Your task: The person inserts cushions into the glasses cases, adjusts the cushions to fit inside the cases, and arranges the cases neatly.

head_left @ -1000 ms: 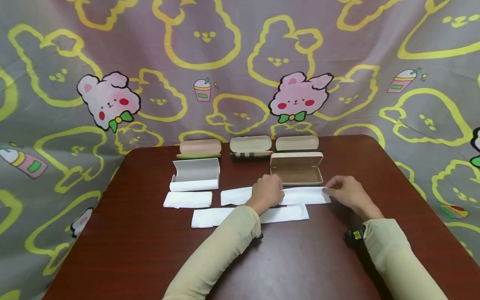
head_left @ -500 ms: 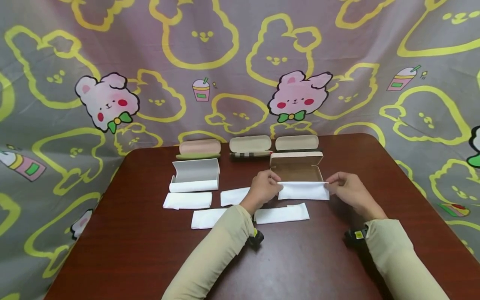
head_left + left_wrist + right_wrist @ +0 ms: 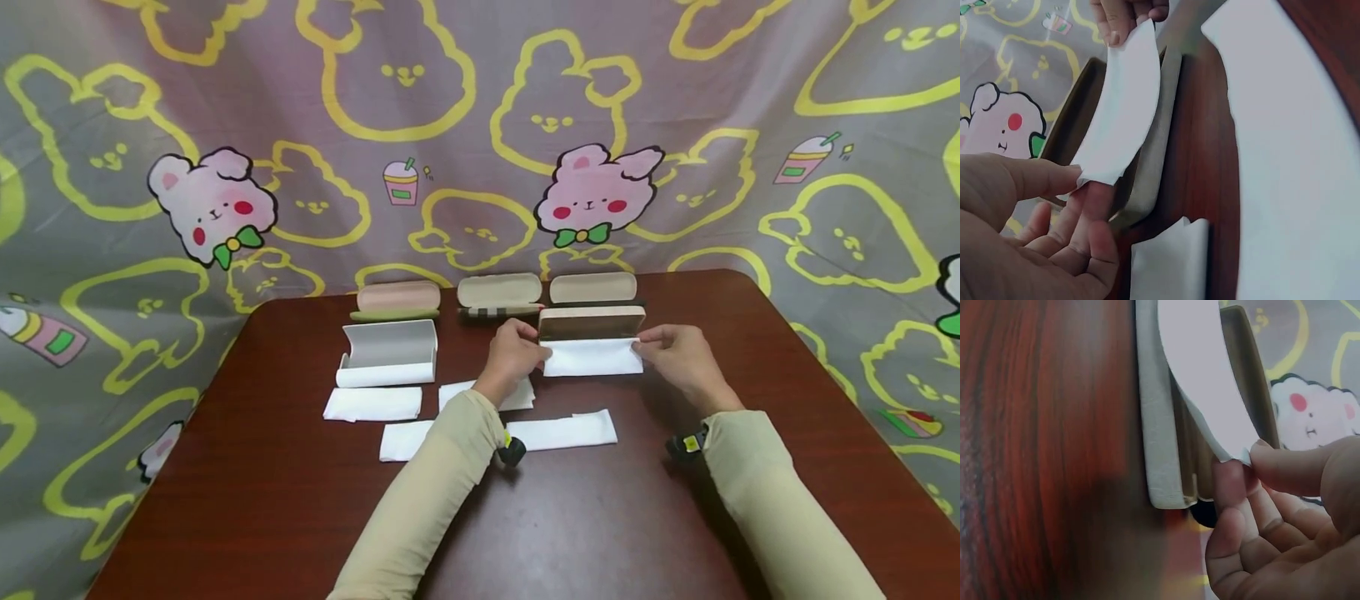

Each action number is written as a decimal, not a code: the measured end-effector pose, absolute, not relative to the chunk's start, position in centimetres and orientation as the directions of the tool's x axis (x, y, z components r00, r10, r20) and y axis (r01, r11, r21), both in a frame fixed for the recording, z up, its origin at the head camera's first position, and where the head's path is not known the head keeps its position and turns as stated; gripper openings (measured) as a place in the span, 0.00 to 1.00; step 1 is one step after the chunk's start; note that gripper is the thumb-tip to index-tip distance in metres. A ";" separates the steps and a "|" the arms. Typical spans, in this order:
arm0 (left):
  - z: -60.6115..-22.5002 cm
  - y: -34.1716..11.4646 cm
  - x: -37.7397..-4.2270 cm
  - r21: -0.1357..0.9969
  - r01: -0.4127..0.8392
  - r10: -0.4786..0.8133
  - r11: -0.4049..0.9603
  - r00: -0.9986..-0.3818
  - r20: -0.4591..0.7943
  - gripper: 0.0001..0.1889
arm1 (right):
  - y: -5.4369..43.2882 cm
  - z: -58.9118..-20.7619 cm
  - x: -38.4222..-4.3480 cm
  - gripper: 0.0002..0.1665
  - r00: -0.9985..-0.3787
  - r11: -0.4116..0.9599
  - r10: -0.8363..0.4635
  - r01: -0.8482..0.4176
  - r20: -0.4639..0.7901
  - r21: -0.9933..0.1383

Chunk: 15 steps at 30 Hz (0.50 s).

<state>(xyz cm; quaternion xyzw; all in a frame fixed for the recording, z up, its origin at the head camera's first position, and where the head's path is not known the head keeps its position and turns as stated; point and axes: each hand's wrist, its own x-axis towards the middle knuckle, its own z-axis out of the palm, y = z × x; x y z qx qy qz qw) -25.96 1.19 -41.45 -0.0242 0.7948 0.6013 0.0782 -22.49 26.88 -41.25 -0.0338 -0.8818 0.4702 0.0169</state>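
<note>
A folded white cloth [image 3: 592, 358] is stretched level between both hands. My left hand [image 3: 513, 358] pinches its left end between thumb and fingers, as the left wrist view shows closely. At the other end, the thumb and fingertips of my right hand [image 3: 682, 360] pinch the cloth too. Below and behind it stands an open beige glasses case [image 3: 1160, 425] with a brown lining; its lid [image 3: 592, 325] is raised at the back. In both wrist views the cloth sags slightly over the case's opening and hides part of the interior.
More folded white cloths lie on the table [image 3: 585, 517]: one at left [image 3: 373, 403], another [image 3: 517, 395] by my left wrist, and a long strip [image 3: 562, 432] partly behind my left forearm. An open white case [image 3: 393, 346] stands at left. Three open cases, including a pink-lined one [image 3: 399, 297], line the back edge.
My left hand has come to grip the cloth's left end. Both hands have lifted the cloth off the table and moved it back over the beige case.
</note>
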 end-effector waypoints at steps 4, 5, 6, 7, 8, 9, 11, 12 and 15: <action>-41.5 1.5 -26.7 0.953 -0.131 0.008 0.273 -0.990 -0.138 0.18 | 26.7 -41.8 -23.2 0.17 -0.991 0.544 0.132 0.071 0.001 -0.836; -41.6 1.5 -26.8 0.954 -0.132 0.004 0.270 -0.990 -0.138 0.18 | 26.6 -41.9 -23.4 0.17 -0.990 0.537 0.143 0.078 -0.001 -0.840; -41.6 1.6 -26.9 0.954 -0.132 -0.002 0.268 -0.991 -0.137 0.19 | 26.6 -42.0 -23.5 0.17 -0.989 0.535 0.151 0.085 -0.004 -0.840; -41.6 1.6 -27.1 0.954 -0.134 -0.005 0.267 -0.990 -0.137 0.19 | 26.6 -42.1 -23.7 0.17 -0.987 0.532 0.159 0.093 -0.009 -0.841; -41.6 1.7 -27.2 0.954 -0.139 -0.010 0.265 -0.990 -0.142 0.19 | 26.6 -42.2 -23.8 0.17 -0.986 0.530 0.164 0.097 -0.011 -0.842; -41.7 1.7 -27.3 0.954 -0.143 -0.015 0.263 -0.989 -0.144 0.19 | 26.6 -42.2 -23.9 0.18 -0.986 0.526 0.168 0.099 -0.011 -0.845; -41.7 1.8 -27.6 0.955 -0.147 -0.023 0.260 -0.989 -0.146 0.19 | 26.6 -42.2 -24.1 0.18 -0.984 0.524 0.176 0.108 -0.016 -0.845; -41.7 1.9 -27.7 0.954 -0.146 -0.026 0.264 -0.989 -0.144 0.19 | 26.7 -42.2 -24.1 0.18 -0.983 0.529 0.185 0.112 -0.014 -0.841; -41.8 2.0 -27.9 0.951 -0.138 -0.029 0.275 -0.990 -0.135 0.19 | 26.8 -42.1 -24.3 0.18 -0.978 0.545 0.206 0.120 -0.006 -0.830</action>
